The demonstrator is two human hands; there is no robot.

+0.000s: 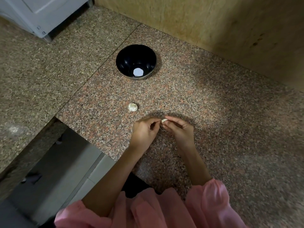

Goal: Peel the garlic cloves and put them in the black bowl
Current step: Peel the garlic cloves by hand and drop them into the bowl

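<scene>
A small white garlic clove (164,120) is held above the granite counter between both hands. My right hand (180,130) pinches it from the right with thumb and fingers. My left hand (145,131) pinches at its left end with curled fingertips. A white garlic bulb (132,107) lies on the counter just beyond my left hand. The black bowl (148,54) stands farther back at the centre, with only a bright round reflection showing in its bottom.
The speckled granite counter (213,104) ends at a front edge on the left, with a drop to the floor below. A tan wall (230,27) runs along the back right. A white appliance (42,15) sits at the far left corner.
</scene>
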